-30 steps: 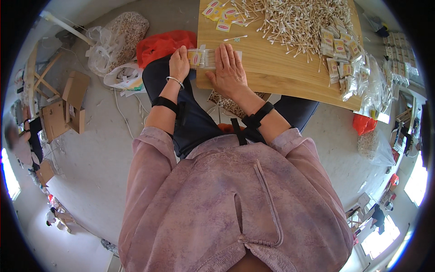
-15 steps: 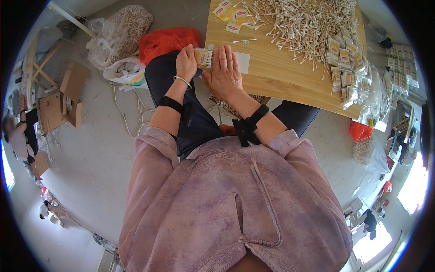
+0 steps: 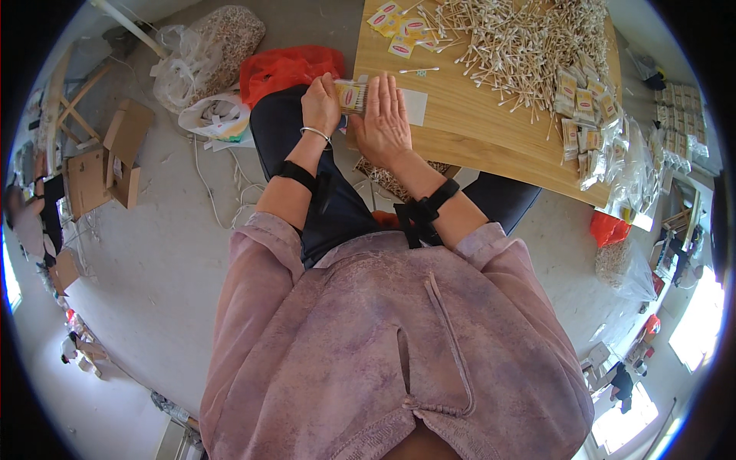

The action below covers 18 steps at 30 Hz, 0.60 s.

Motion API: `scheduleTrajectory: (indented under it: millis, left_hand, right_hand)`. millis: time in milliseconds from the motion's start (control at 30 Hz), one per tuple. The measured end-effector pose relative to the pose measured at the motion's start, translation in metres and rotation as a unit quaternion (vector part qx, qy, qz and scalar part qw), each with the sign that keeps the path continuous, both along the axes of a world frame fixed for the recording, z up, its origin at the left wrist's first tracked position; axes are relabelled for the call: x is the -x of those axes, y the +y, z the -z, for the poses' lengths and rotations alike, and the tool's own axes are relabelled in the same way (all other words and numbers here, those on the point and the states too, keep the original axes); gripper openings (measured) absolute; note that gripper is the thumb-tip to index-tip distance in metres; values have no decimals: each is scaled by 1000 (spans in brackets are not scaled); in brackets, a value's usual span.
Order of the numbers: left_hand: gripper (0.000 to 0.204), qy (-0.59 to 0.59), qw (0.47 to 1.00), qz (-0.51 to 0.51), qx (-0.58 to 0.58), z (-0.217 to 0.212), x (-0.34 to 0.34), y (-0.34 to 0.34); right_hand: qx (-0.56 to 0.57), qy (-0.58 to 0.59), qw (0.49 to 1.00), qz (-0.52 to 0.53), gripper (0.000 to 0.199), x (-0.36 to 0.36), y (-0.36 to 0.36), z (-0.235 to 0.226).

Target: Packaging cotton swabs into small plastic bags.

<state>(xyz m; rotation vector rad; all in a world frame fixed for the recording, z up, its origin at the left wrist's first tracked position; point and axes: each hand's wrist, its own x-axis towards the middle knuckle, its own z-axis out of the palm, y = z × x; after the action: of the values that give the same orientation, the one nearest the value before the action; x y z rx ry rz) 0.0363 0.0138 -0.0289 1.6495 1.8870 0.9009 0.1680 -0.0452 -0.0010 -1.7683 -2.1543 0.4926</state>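
Note:
At the table's left end, my left hand is closed around one side of a small clear packet of cotton swabs with a yellow card inside. My right hand lies flat with its fingers stretched out, its edge against the packet's other side. Beneath that hand a white card shows on the tabletop. One loose cotton swab lies just beyond my right fingertips. Several yellow label cards are strewn farther up the table.
A big heap of loose cotton swabs covers the far part of the wooden table. Filled packets and clear plastic bags crowd its right edge. A red bag and a sack of swabs stand on the left floor, near an open cardboard box.
My view has shifted slightly, so the table sits a little farther right. Both hands stay at the packet, with the left hand's fingers moved a little and more of the yellow card showing.

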Motion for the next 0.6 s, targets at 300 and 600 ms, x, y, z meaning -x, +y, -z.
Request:
scheduleTrajectory:
  millis: [300,600]
  left_hand:
    - [41,21,999,-21,12,-9,-8,-2]
    - [39,12,999,-30,-1,-9,-8,-4]
  right_hand:
    - [-121,429,893,63,50,-11,24,9]
    - [-65,473,874,89,49,8,20,2]
